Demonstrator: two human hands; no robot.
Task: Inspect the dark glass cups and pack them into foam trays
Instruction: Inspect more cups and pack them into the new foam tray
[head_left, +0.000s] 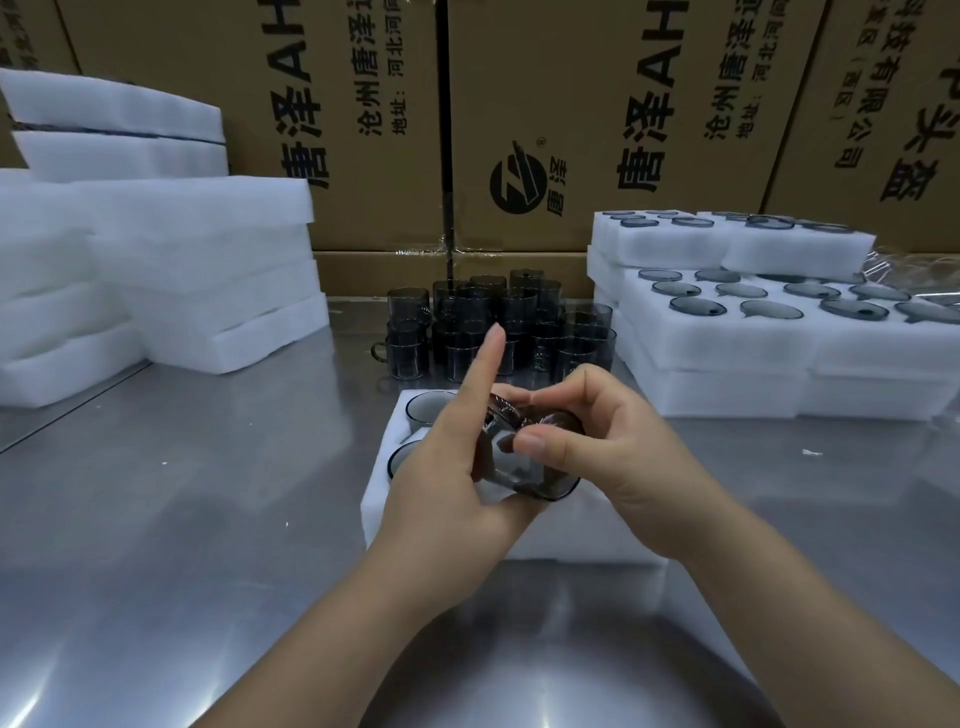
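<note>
Both hands hold one cup (524, 470), tilted, just over the tray (582, 535) in the middle of the table (182, 519). The left hand (447, 467) wraps it from below, with one finger pointing up. The right hand (613, 447) curls round it, thumb on the glass. More cups (493, 322) stand by the back edge.

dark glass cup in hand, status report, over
Left hand and right hand both grip the dark glass cup, tilted. Held over the foam tray, not yet seated. Nothing in the way; loose cups stand behind.
</note>
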